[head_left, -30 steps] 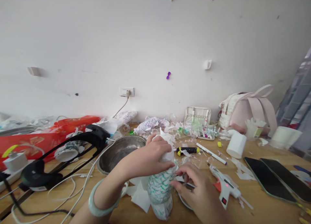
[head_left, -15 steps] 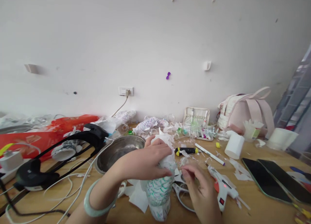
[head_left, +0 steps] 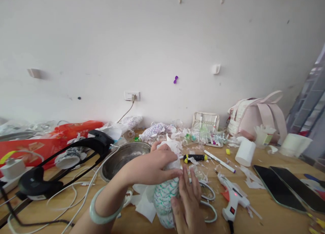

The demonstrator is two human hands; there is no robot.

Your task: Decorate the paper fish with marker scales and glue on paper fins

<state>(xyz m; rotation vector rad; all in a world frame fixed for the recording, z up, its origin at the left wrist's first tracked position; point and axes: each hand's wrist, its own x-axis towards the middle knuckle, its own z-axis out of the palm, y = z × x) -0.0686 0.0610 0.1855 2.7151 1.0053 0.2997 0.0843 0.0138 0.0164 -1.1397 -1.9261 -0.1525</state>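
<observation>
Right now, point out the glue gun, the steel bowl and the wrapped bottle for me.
Glue gun [head_left: 235,198], head view, on its white body.
Steel bowl [head_left: 122,156], head view, on its inner wall.
Wrapped bottle [head_left: 165,193], head view, on the green-patterned paper between the hands.

My left hand [head_left: 154,166] curled in a grip, wrist bent inward; my right hand [head_left: 189,202] lay flat, fingers [head_left: 186,183] extended upward.

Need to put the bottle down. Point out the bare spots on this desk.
Bare wood shows between the glue gun and the two phones, and at the near left edge below the white cables. Crowded: paper scraps and scissors around both hands, clutter along the wall.
</observation>
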